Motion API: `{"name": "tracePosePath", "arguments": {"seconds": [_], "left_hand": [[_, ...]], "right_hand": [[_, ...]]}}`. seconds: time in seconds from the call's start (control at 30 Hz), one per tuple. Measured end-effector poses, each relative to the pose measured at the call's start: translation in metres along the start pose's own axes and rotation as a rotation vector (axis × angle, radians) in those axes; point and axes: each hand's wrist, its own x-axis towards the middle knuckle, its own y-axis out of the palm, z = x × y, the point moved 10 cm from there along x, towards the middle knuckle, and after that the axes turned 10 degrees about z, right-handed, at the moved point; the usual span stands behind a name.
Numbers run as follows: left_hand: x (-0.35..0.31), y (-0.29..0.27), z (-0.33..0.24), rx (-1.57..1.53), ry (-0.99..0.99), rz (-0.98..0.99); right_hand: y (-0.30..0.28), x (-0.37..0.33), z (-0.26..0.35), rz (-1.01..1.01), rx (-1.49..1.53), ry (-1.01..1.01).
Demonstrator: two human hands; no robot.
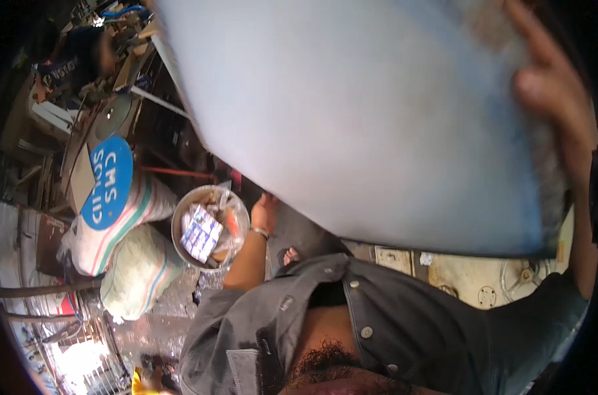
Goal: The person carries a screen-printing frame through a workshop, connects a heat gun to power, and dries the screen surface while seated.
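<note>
A large, flat whitish panel (358, 125) with blurred bluish borders and a dark lower edge fills the upper middle and right of the view. My right hand (552, 95) grips its right side, thumb laid over the front face and the other fingers partly hidden. Low on the panel's left edge, my left hand (264, 214) holds on, with its fingertips partly behind the sheet. A bracelet (259, 232) circles my left wrist. Whatever lies behind the panel is hidden.
Left of my left hand stands a round bin (180, 253) of rubbish. Stuffed woven sacks (138, 273) and a round blue sign (108, 184) are farther left. Another person (82, 59) is at the far upper left. A stained cream surface (467, 280) lies below the panel.
</note>
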Motion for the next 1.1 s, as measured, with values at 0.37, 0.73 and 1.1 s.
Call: {"name": "tracePosePath", "arguments": {"seconds": [0.37, 0.73, 1.1], "left_hand": [[-0.038, -0.144, 0.111, 0.459, -0.256, -0.172], [-0.112, -0.230, 0.134, 0.485, -0.219, -0.435], [0.009, -0.147, 0.052, 0.515, -0.167, -0.361]], "right_hand": [[0.173, 0.000, 0.001, 0.699, 0.924, 0.258], [0.260, 0.022, -0.149, 0.631, 0.775, 0.371], [0.417, 0.063, -0.289, 0.495, 1.043, 0.629]]}}
